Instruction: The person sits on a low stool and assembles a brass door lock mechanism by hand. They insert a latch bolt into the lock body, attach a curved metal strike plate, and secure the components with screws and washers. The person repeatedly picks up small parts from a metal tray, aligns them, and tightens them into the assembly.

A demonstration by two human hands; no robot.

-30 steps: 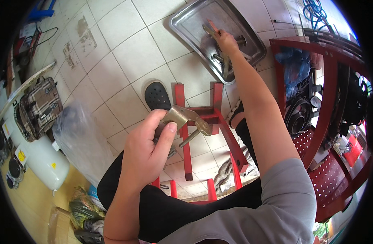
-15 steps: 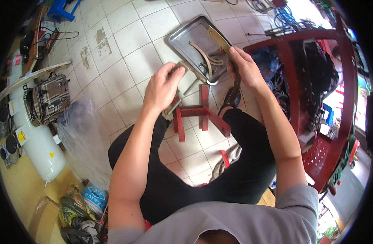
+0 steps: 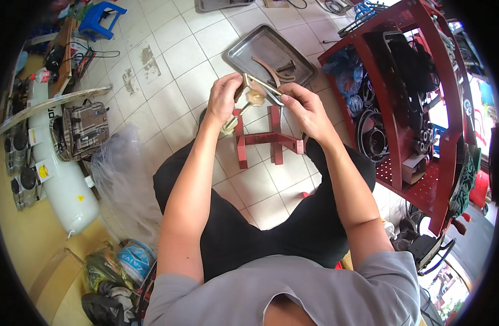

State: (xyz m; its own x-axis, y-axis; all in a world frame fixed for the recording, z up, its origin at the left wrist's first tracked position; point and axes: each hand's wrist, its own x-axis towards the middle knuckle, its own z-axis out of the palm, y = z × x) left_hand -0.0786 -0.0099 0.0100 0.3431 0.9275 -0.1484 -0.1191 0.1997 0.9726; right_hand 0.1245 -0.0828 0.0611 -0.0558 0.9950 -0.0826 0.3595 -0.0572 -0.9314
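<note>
Both hands are raised close together above a dark red metal stand (image 3: 259, 139) between my knees. My left hand (image 3: 222, 99) is closed on a tan-brown metal piece. My right hand (image 3: 306, 111) pinches the end of a narrow brass-coloured strip (image 3: 264, 84), which reaches across toward the left fingers. A roundish tan part (image 3: 255, 97), slightly blurred, shows between the hands; I cannot tell what bears it. Below it a metal rod (image 3: 237, 119) slants down toward my left knee. Just beyond, a grey metal tray (image 3: 249, 48) holds a curved tan strip (image 3: 267, 69) and several bolts.
To the right stands a red metal rack (image 3: 388, 163) loaded with cables and parts. On the left are a white tank (image 3: 70, 195), a plaid bag (image 3: 83, 130) and clear plastic sheeting (image 3: 124, 179). A blue stool (image 3: 100, 20) stands at the far left on the tiled floor.
My right hand has moved left and nearer to my left hand. The long strip that it held out over the tray's right edge has left there. The whole view has shifted somewhat.
</note>
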